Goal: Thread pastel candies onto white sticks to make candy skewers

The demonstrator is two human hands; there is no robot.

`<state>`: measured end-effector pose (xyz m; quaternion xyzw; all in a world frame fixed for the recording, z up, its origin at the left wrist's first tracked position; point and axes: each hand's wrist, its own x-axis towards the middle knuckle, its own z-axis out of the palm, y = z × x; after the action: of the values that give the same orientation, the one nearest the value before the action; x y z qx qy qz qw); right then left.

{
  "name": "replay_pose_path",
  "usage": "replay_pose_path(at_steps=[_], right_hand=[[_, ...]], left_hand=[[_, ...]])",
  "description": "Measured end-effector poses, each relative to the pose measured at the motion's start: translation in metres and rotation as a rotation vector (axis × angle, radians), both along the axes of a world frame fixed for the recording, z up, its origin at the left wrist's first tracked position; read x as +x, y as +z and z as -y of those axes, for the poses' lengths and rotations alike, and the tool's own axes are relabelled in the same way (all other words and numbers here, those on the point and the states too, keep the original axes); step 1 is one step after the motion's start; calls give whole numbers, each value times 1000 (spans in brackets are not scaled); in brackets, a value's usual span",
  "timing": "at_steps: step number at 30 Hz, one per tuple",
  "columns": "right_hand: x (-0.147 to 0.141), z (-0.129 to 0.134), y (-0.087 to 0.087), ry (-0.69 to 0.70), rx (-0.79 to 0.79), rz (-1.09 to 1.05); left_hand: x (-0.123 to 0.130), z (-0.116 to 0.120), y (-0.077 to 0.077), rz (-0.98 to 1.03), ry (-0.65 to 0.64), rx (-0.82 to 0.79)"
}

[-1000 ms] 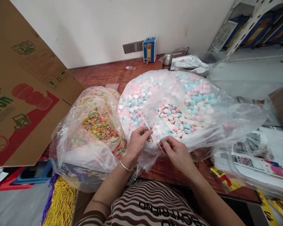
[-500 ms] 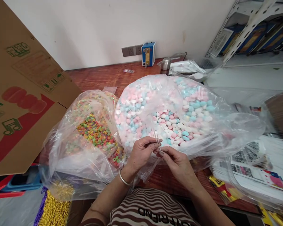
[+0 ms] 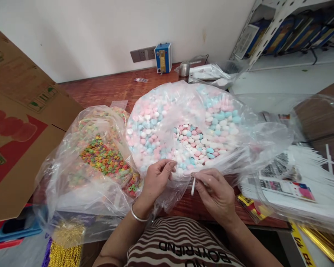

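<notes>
- the large clear bag (image 3: 167, 128) of pink, white and blue oval pieces lies on the reddish wooden table (image 3: 100, 91), its loose plastic trailing off to the right in crumpled folds
- the right hand (image 3: 215, 193) is at the near edge of the large clear bag, thumb and forefinger pinched together on a short white stick (image 3: 193, 187)
- the white stick slants down from those fingertips, just on the near side of the large clear bag, above the table
- the left hand (image 3: 157, 180) is over the near left edge of the large clear bag, apart from the right hand, its thumb laid against the curled forefinger; i cannot tell whether anything is pinched there
- a silver bracelet (image 3: 138, 216) circles the left wrist
- just left of the large clear bag is a smaller clear bag (image 3: 58, 178) of little red, orange, yellow and green rings
- farther left of the large clear bag is a brown cardboard box (image 3: 41, 89) with red and green print
- beyond the large clear bag are a metal-topped cup (image 3: 184, 69) and, by the wall, a blue and white box (image 3: 163, 58)
- to the near right of the large clear bag are slim white strips (image 3: 320, 178) and a yellow packet (image 3: 253, 207)
</notes>
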<state>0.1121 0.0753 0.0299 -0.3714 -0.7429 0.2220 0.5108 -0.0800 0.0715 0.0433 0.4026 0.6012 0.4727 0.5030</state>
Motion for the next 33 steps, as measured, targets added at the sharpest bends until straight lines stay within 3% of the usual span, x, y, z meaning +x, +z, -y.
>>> replay_pose_path(at_steps=[2,3,7,12,16,20,24,27,30,33], right_hand=[[0,4,5,59,126,17],[-1,6,5,88,177,31],[-5,9,-5,138,270,87],[1,17,-25,144,257,120],[10,22,-42,129,416,194],[14,23,-55,139,447,194],[11,32,-54,151,375,97],[7,43,-42,94,84,-18],[2,43,-23,94,-237,20],[0,19,-5,31,-320,113]], left_hand=[[5,1,3,269,-195,-148],[9,0,3,404,-229,-198],[22,-7,-1,678,-114,-222],[26,-4,3,532,-35,-60],[28,12,16,344,-125,36],[34,27,26,187,-185,105],[36,31,30,90,-197,164],[34,24,28,110,-105,178],[27,4,23,135,-52,185],[22,-31,16,79,-59,211]])
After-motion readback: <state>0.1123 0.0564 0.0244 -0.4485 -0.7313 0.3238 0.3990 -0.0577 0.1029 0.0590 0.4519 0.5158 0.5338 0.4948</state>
